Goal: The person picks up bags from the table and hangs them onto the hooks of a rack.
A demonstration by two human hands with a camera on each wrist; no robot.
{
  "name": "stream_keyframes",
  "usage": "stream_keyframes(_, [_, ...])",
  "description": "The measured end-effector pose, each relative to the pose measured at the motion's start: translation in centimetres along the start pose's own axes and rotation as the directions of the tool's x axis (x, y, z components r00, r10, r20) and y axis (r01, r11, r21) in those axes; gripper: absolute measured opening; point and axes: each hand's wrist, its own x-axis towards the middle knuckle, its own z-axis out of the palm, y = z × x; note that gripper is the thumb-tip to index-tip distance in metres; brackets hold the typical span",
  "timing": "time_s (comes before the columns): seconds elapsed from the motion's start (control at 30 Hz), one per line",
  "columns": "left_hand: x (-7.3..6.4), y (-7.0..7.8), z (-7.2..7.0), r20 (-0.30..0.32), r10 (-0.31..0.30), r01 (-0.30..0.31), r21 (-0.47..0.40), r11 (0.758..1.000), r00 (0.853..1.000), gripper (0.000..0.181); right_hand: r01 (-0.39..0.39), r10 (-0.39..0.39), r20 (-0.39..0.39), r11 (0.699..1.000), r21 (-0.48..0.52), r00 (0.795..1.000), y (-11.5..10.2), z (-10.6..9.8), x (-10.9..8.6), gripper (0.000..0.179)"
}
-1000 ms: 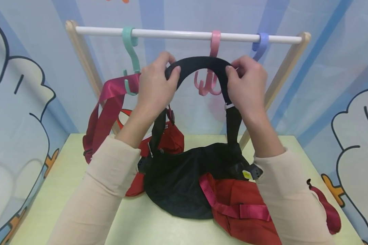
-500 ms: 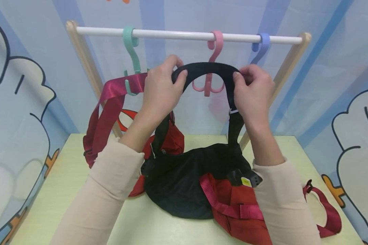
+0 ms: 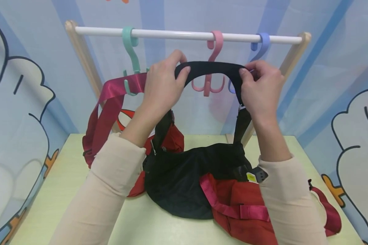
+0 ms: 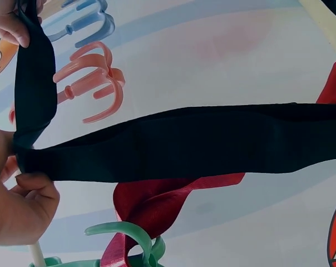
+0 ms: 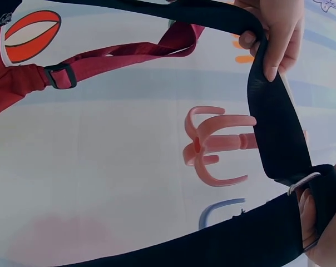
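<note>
Left hand (image 3: 163, 81) and right hand (image 3: 263, 92) pinch the black fabric strap (image 3: 213, 67) above the rounded black fabric bag (image 3: 179, 187)! Only the head view catches the red fabric bag (image 3: 245, 194) in front.

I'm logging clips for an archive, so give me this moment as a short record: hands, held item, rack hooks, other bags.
Left hand: pinches the black strap
Right hand: pinches the same strap, farther right
Held item: strap raised in an arch; its black bag sits below, on the table
Green hook: carries a crimson strap
Pink hook: bears no strap
Blue hook: partly hidden by the right hand
Front red bag: on the table, partly behind the right sleeve
Rear red bag: partly hidden by the black bag
</note>
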Motion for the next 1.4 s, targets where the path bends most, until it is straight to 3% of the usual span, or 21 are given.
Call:
stream_keyframes(0.5, [-0.1,0.0,-0.4,0.036,-0.008,0.013,-0.119,0.993,0.999,0.026,0.098,-0.109,-0.108,0.990,-0.098,0.988,0.5,1.2,0.6,0.025])
stream_keyframes(0.8, [-0.2,0.2,0.3,-0.061,0.028,-0.034,-0.099,0.994,0.998,0.023,0.125,-0.139,-0.128,0.986,-0.108,0.982,0.9,2.2,1.0,0.026])
stream_keyframes(1.07, [-0.4,-0.1,0.7,-0.050,0.044,-0.049,-0.100,0.994,0.998,0.021,0.095,-0.104,-0.089,0.991,-0.096,0.991,1.6,2.4,1.4,0.026])
stream_keyframes(1.4, [-0.4,-0.7,0.6,0.028,-0.003,0.007,-0.150,0.989,1.000,0.022,0.057,-0.056,0.007,0.991,-0.122,0.998,2.3,1.8,1.8,0.024])
